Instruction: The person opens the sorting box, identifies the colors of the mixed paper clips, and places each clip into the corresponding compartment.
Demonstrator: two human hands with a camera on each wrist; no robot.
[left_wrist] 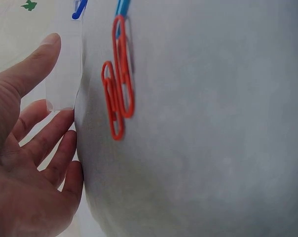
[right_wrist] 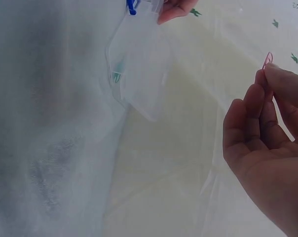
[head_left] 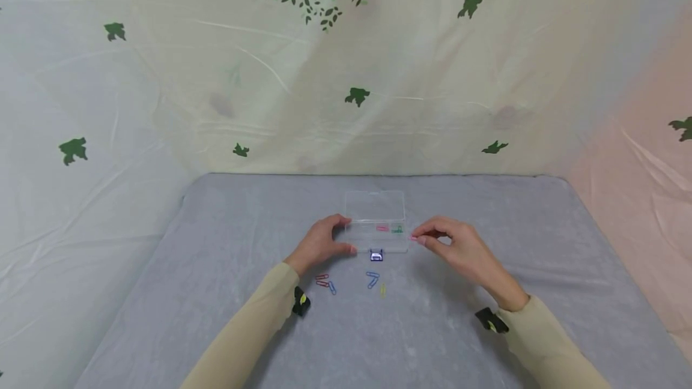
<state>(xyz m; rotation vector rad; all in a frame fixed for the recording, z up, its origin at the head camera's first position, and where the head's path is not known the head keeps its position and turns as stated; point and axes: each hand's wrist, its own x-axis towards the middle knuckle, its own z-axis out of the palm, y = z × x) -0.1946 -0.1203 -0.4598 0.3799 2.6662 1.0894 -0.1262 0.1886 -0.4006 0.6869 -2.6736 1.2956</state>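
Grey cloth; right grip pinches pink paperclip.

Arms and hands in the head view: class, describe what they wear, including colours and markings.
The left sleeve and right sleeve are long, plain and pale beige. Near each cuff sits a small black piece with a yellow-green mark. Left hand and right hand wear no gloves.

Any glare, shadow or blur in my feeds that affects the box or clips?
Head: even light, a soft shadow on the gray cloth near the right hand; the clear box looks faint. Left wrist: red paper clips large, slightly soft. Right wrist: hazy, box washed out, green paper clip blurred.
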